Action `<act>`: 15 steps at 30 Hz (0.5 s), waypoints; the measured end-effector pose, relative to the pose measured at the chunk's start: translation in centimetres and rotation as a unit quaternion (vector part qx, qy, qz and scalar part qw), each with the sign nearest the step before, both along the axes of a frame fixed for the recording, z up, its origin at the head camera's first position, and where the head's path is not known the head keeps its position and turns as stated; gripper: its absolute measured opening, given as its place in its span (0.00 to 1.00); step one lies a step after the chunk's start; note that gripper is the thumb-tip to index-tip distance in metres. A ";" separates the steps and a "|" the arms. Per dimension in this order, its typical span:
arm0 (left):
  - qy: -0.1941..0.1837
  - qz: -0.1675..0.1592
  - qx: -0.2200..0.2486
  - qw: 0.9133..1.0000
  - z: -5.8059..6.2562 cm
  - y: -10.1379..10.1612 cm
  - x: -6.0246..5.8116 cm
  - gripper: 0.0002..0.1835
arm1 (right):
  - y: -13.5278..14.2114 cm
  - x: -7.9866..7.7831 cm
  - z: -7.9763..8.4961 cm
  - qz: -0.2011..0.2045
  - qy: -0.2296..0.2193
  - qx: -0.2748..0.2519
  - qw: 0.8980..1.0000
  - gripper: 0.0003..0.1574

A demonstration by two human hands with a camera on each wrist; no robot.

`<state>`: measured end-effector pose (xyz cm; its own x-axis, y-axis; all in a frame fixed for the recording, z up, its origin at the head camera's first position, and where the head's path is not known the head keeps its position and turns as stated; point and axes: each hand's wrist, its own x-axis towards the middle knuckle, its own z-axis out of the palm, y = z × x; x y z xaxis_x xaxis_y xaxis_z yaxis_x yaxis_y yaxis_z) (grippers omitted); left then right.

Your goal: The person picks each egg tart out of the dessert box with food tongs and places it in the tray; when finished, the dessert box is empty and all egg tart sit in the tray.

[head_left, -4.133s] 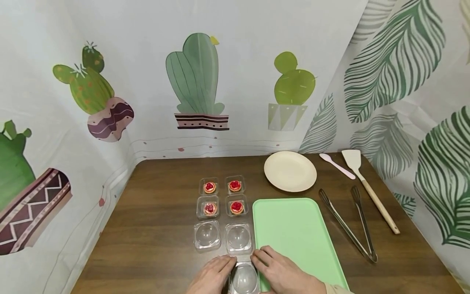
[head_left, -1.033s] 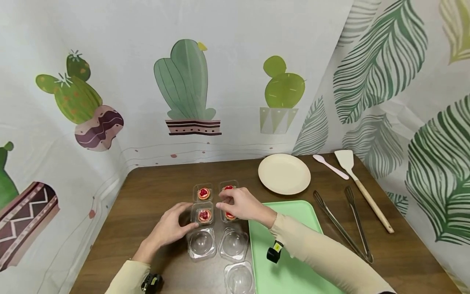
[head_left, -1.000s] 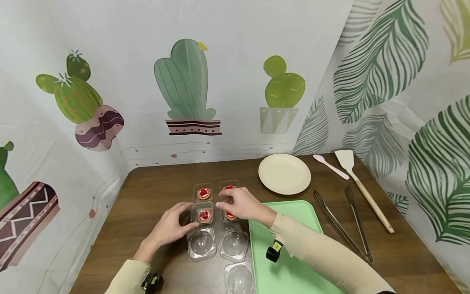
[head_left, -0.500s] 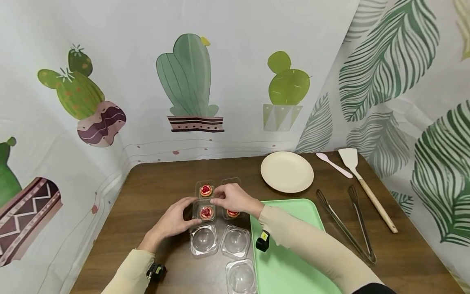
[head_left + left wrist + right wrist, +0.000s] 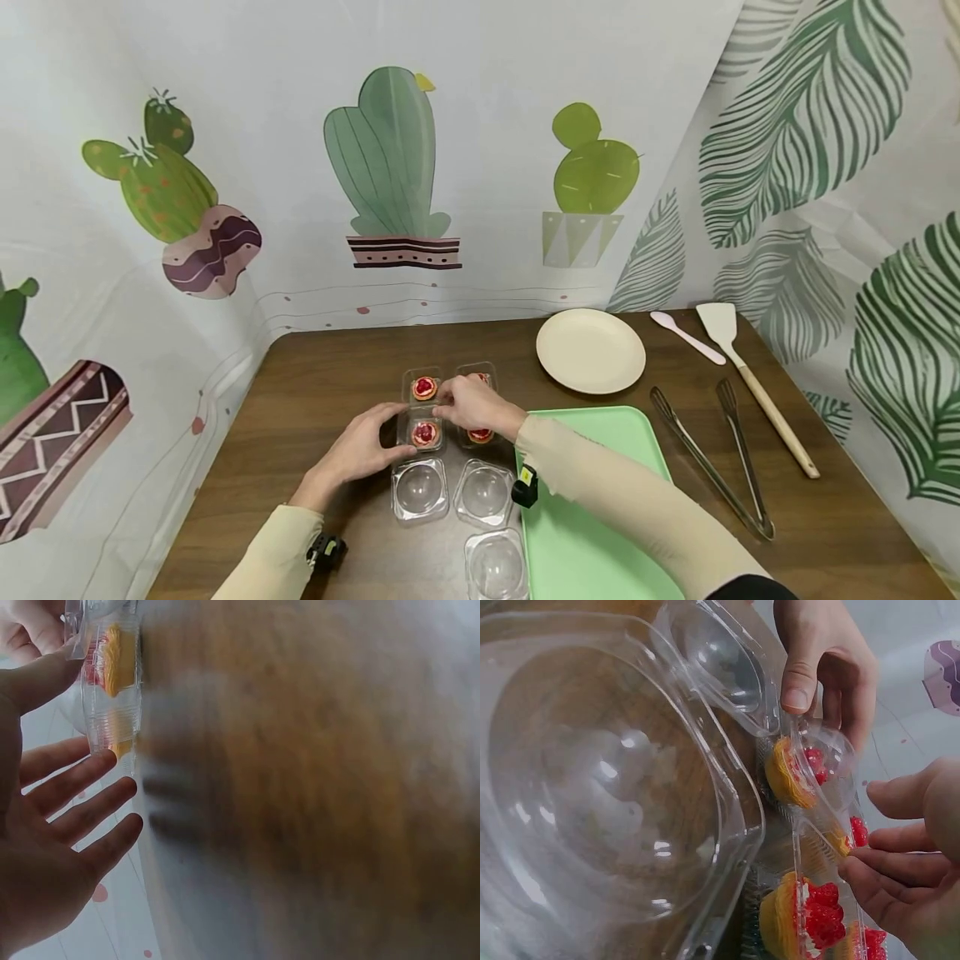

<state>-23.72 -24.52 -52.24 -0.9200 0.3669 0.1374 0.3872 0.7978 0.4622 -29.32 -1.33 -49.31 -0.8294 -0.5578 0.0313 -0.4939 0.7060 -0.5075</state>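
Note:
My left hand [image 5: 362, 442] holds the near-left clear plastic tart container [image 5: 407, 431] between thumb and forefinger, its other fingers spread. In the right wrist view, a clear domed lid [image 5: 832, 746] covers the red-topped tart [image 5: 789, 774] inside. My right hand [image 5: 476, 404] reaches in from the right, fingertips at the lid's far right edge and thumb held apart from them. That hand partly hides the two right-hand containers, each with a tart. Behind the held container, another holds a tart [image 5: 424, 388].
Three loose domed lids lie nearer me: a left lid [image 5: 420, 490], a right lid [image 5: 483, 493] and a front lid [image 5: 497, 567]. My right forearm crosses a green tray [image 5: 592, 533]. Further right are a cream plate [image 5: 591, 351], tongs [image 5: 701, 458], a pink spoon [image 5: 686, 337] and a turner [image 5: 757, 392].
Both hands have moved from around a lid at the front to the near-left container. Over the last second, the right hand has shifted left to its far right corner; the left hand stays there.

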 end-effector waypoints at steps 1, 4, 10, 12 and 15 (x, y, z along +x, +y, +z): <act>0.000 0.000 0.000 1.000 0.0 0.0 0.0 0.40 | 0.0 0.0 0.0 0.001 -0.001 0.002 1.000 0.09; -0.005 0.000 0.001 1.000 0.1 0.1 0.0 0.40 | -0.1 -0.2 0.2 0.012 -0.003 0.012 1.000 0.08; -0.009 0.001 -0.001 1.000 0.2 0.0 0.0 0.40 | -0.5 -0.6 0.5 0.040 -0.008 0.037 0.999 0.05; -0.007 0.002 -0.002 1.000 0.2 0.0 0.0 0.39 | -0.6 -0.7 0.6 0.041 -0.006 0.041 0.998 0.05; -0.003 0.001 -0.001 1.000 0.1 0.0 0.0 0.39 | -0.9 -0.8 0.6 0.043 -0.002 0.054 0.998 0.05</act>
<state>-23.74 -24.49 -52.17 -0.9218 0.3651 0.1303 0.3822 0.8000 0.4626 -30.12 -2.20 -48.74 -0.7782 -0.6270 -0.0359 -0.5532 0.7113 -0.4336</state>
